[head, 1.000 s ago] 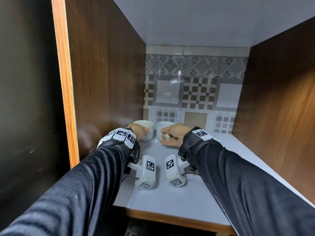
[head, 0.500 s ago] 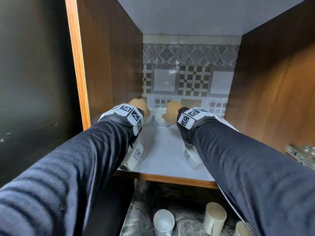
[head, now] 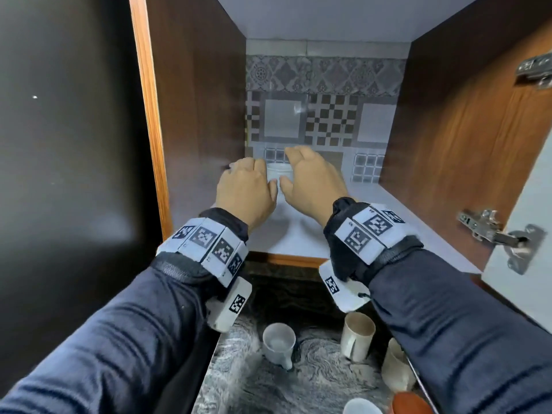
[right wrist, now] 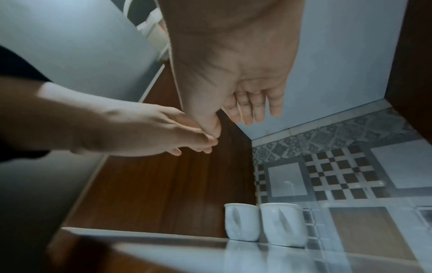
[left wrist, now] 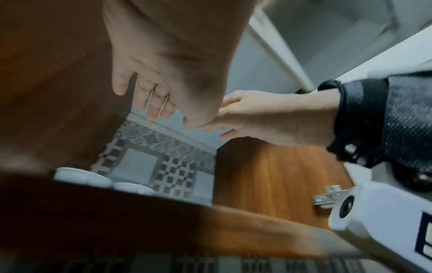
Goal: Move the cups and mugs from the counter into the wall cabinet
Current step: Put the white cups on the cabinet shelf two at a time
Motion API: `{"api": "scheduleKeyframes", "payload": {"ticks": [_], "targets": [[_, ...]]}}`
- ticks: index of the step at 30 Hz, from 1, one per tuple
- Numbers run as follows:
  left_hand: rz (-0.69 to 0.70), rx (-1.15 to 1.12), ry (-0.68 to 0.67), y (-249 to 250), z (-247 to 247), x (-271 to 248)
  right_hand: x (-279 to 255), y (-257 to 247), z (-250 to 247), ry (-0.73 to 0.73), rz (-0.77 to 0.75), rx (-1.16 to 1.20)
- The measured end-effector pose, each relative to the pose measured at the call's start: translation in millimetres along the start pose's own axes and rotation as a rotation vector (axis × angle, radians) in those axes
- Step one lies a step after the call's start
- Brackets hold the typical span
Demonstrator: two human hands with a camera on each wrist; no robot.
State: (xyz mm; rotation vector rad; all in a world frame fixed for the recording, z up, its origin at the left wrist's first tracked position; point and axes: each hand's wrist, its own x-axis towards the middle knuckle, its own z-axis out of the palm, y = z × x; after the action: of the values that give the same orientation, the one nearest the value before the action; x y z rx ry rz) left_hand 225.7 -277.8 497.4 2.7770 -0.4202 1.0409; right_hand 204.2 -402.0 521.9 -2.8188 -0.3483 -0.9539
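Two white cups [right wrist: 242, 221] [right wrist: 282, 224] stand side by side at the back left of the cabinet shelf [head: 373, 222], against the tiled wall. In the head view only one cup [head: 277, 171] shows, between my hands. My left hand [head: 245, 186] and right hand [head: 310, 177] hover over the shelf in front of the cups, apart from them, thumbs nearly touching, fingers [right wrist: 254, 107] straight and empty. On the marbled counter [head: 239, 383] below stand a white mug [head: 279, 343], two beige mugs [head: 357, 336] [head: 395, 366] and another white cup [head: 361, 406].
The cabinet has brown wooden side walls [head: 203, 115]. A dark panel [head: 74, 144] is on the left. The open white door with metal hinges [head: 501, 231] is on the right. An orange object [head: 410, 403] sits at the counter's lower right.
Both hands have let go of the two white cups and drawn back toward the shelf's front edge, fingers now straight. The head view has dropped, bringing the counter mugs into sight.
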Motion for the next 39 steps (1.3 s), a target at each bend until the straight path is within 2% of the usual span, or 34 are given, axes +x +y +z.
{"api": "scheduleKeyframes", "payload": {"ticks": [4, 7, 14, 17, 19, 26, 29, 33, 36, 39], "targets": [[0.031, -0.186, 0.133, 13.4, 11.2, -48.5, -58.9, -3.1, 8.9, 0.156, -0.030, 0.086], [0.041, -0.238, 0.198, 25.7, 20.2, -89.6, -107.2, 1.3, 29.7, 0.248, -0.034, 0.119], [0.091, -0.324, 0.183, 51.1, 50.9, -163.9, -190.8, 20.2, 66.6, 0.194, 0.010, 0.128], [0.115, -0.374, 0.070, 64.0, 78.4, -190.4, -214.1, 28.7, 81.6, 0.156, 0.039, 0.151], [0.104, -0.413, -0.047, 72.1, 98.6, -207.8, -231.6, 34.7, 92.4, 0.074, 0.087, 0.159], [0.132, -0.441, -0.476, 97.0, 154.7, -279.1, -318.5, 60.4, 129.7, -0.354, 0.349, 0.101], [0.179, -0.458, -0.560, 102.7, 167.1, -312.9, -358.8, 62.9, 138.7, -0.438, 0.404, 0.070], [0.227, -0.459, -0.601, 105.3, 171.2, -349.7, -400.2, 52.2, 147.9, -0.509, 0.462, 0.055], [0.254, -0.456, -0.657, 100.8, 175.6, -372.0, -415.8, 43.6, 151.5, -0.549, 0.508, 0.029], [0.231, -0.496, -0.761, 97.9, 181.7, -389.9, -427.4, 40.1, 161.9, -0.592, 0.562, 0.099]]}}
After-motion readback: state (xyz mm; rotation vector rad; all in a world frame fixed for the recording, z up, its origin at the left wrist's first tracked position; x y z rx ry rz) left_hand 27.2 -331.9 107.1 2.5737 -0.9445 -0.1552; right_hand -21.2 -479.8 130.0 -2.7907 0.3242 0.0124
